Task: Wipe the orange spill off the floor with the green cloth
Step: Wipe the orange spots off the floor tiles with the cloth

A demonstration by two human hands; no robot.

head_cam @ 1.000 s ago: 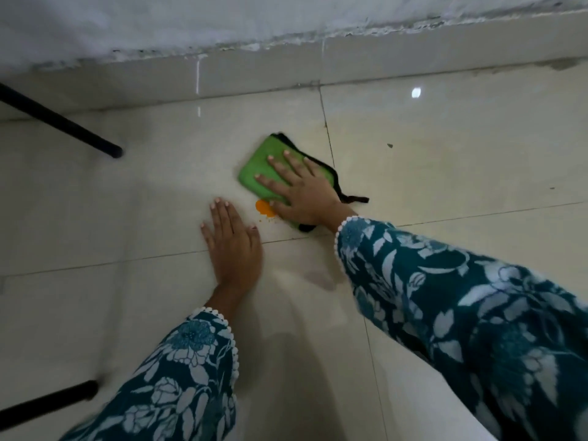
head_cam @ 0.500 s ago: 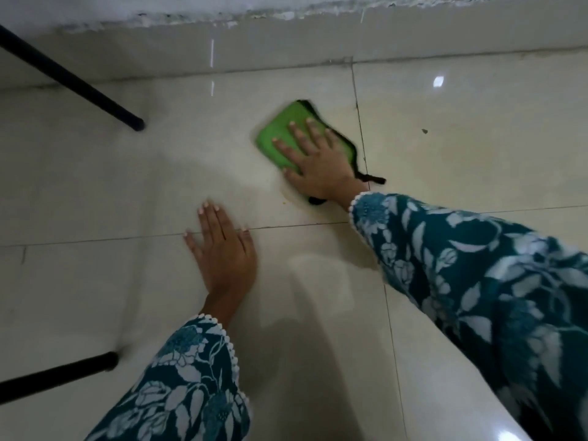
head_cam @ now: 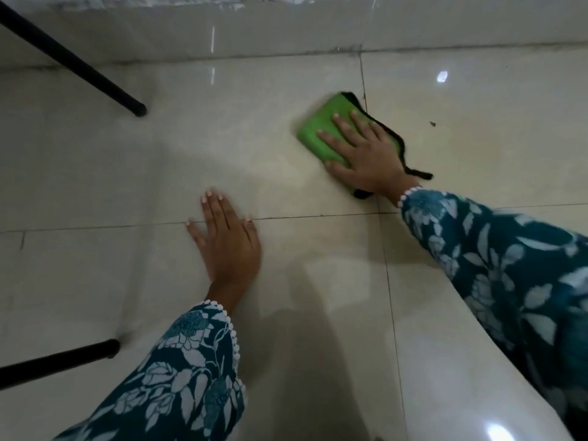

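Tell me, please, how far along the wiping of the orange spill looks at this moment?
Mostly done, it seems: no orange shows on the floor tiles around the green cloth. In hand: the right hand presses flat on the folded cloth, while the left hand rests flat on the floor. Left: checking beneath the cloth, which hides that patch, then lifting it away.
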